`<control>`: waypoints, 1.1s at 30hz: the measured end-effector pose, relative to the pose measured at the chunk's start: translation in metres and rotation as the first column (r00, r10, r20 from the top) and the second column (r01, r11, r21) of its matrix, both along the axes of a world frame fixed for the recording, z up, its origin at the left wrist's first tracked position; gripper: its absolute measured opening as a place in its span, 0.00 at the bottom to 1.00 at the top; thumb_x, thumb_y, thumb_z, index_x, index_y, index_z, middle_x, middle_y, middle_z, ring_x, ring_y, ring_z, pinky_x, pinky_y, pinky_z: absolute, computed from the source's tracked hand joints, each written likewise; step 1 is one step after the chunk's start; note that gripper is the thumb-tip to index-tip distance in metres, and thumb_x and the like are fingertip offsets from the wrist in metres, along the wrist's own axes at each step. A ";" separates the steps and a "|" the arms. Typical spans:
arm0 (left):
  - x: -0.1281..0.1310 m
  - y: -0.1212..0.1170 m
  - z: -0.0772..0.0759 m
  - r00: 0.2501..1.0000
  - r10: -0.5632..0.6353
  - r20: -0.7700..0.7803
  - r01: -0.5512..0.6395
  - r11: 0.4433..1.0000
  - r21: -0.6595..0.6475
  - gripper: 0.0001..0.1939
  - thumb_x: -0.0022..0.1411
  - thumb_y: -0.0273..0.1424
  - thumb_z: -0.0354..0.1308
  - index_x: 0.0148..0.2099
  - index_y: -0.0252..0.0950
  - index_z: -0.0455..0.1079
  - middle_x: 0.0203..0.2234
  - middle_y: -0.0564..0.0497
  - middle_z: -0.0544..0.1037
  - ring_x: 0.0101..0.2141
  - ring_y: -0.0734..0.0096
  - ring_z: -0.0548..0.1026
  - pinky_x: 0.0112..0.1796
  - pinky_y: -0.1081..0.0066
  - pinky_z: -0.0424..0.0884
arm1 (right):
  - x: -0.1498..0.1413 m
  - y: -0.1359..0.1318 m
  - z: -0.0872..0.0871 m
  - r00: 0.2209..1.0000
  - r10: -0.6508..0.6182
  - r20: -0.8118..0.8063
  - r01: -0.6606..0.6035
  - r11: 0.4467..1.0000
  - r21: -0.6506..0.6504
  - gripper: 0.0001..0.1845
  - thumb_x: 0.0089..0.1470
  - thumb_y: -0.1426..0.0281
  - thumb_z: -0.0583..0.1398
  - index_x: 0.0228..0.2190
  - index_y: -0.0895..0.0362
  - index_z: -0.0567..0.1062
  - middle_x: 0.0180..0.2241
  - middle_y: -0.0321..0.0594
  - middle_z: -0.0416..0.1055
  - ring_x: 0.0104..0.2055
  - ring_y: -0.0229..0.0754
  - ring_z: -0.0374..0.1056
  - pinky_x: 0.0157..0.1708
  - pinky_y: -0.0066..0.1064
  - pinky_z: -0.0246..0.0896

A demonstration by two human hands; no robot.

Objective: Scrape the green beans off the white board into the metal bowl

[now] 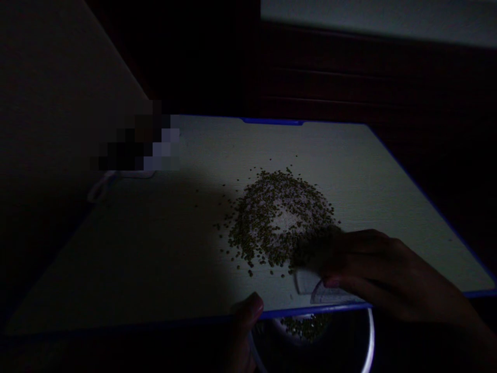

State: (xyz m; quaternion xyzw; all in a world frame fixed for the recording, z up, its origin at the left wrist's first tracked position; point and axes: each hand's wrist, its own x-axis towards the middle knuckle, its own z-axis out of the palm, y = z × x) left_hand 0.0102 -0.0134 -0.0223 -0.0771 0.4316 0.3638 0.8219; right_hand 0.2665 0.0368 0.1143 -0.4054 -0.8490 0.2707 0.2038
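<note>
A pile of small green beans (258, 233) mixed with whitish grains (285, 220) lies on the white-topped table (186, 248). My right hand (373, 269) is at the pile's near right side, fingers stretched toward the beans and thumb apart. Its fingertips are dark and blurred. Under the thumb is a pale patch with curved lines (305, 282); I cannot tell whether it is a print or a clear object. Below the table's near edge, my left hand (246, 321) grips the left side of a round bowl (370, 336), thumb up. Green beans (306, 326) lie inside the bowl.
The table's blue edge (279, 313) runs above part of the bowl. Loose beans are scattered around the pile. A pixelated patch (135, 145) covers the far left corner, with a pale loop of cord (99, 189) beside it. The room is very dark.
</note>
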 end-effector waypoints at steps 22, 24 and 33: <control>0.005 0.003 0.008 0.998 -0.061 -0.027 0.062 0.998 0.018 0.24 0.49 0.47 0.69 0.44 0.37 0.81 0.43 0.44 0.83 0.59 0.44 0.69 0.62 0.52 0.56 | -0.008 0.005 -0.003 0.997 0.078 0.021 -0.079 0.995 0.057 0.12 0.68 0.68 0.54 0.40 0.57 0.78 0.35 0.43 0.77 0.37 0.40 0.73 0.36 0.32 0.66; 0.003 0.002 0.005 0.998 -0.045 -0.035 0.044 0.999 -0.009 0.24 0.49 0.47 0.68 0.44 0.37 0.80 0.43 0.44 0.83 0.58 0.43 0.69 0.61 0.51 0.58 | -0.008 0.005 -0.003 0.997 0.072 0.023 -0.074 0.994 0.081 0.12 0.68 0.68 0.54 0.41 0.57 0.78 0.36 0.43 0.77 0.37 0.40 0.73 0.37 0.33 0.67; 0.003 -0.001 -0.002 0.992 -0.092 -0.085 0.088 0.995 -0.042 0.24 0.48 0.47 0.69 0.43 0.36 0.81 0.42 0.42 0.83 0.56 0.42 0.72 0.62 0.49 0.53 | -0.023 0.001 -0.005 0.998 0.053 0.025 -0.058 0.957 0.283 0.11 0.67 0.69 0.55 0.39 0.59 0.77 0.31 0.41 0.78 0.36 0.40 0.73 0.37 0.32 0.67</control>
